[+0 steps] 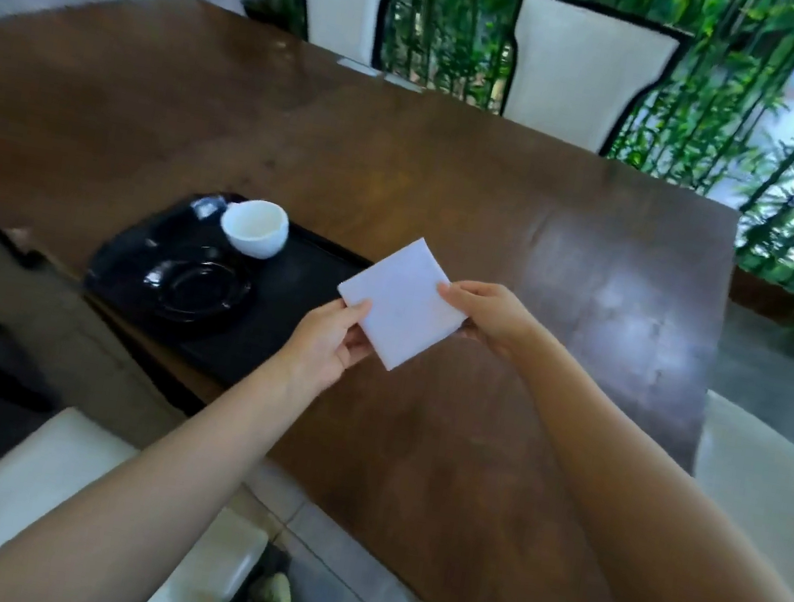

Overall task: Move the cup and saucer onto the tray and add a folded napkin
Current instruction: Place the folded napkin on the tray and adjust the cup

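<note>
— What do you have in view on your end?

— I see both hands raised above the brown wooden bench [455,180], sharing a white napkin [402,301] folded into a square. My left hand [326,341] pinches the napkin's near-left edge, thumb on top and fingers [357,341] tucked beneath. My right hand [486,315] grips the right corner, its fingers closed on the paper too. The napkin is tilted like a diamond and sits just right of the tray, its left corner over the tray's right edge.

— And the tray?

— The black tray [292,294] lies on the left part of the bench, close to the near edge. The black saucer [199,287] rests on it, toward the near-left side. The white cup [254,227] is on the tray too, just beyond the saucer, and it looks tipped toward me. I cannot tell whether its base touches the saucer's rim.

— Anything else around?

— White chairs with dark trim [588,65] stand along the far side of the bench, with green bamboo [772,152] behind them. A pale seat cushion [40,504] sits near me at lower left.
</note>
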Tool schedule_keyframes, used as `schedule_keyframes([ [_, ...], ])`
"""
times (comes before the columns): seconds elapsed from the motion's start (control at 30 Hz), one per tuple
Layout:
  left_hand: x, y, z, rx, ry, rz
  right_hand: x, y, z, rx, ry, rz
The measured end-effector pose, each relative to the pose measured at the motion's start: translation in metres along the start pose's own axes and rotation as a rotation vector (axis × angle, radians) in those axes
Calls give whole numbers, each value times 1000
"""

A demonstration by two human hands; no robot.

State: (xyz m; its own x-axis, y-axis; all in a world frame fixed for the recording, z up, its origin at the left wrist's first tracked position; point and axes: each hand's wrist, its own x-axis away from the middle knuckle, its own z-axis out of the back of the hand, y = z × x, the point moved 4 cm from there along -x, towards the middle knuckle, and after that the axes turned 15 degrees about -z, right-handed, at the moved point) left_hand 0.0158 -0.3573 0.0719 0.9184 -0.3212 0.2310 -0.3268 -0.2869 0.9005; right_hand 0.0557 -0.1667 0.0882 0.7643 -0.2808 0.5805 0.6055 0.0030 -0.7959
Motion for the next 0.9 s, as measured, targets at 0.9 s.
schedule_keyframes([
  [0.9,-93,0,147,124,308,346,-149,-45,-163,575,257,-69],
])
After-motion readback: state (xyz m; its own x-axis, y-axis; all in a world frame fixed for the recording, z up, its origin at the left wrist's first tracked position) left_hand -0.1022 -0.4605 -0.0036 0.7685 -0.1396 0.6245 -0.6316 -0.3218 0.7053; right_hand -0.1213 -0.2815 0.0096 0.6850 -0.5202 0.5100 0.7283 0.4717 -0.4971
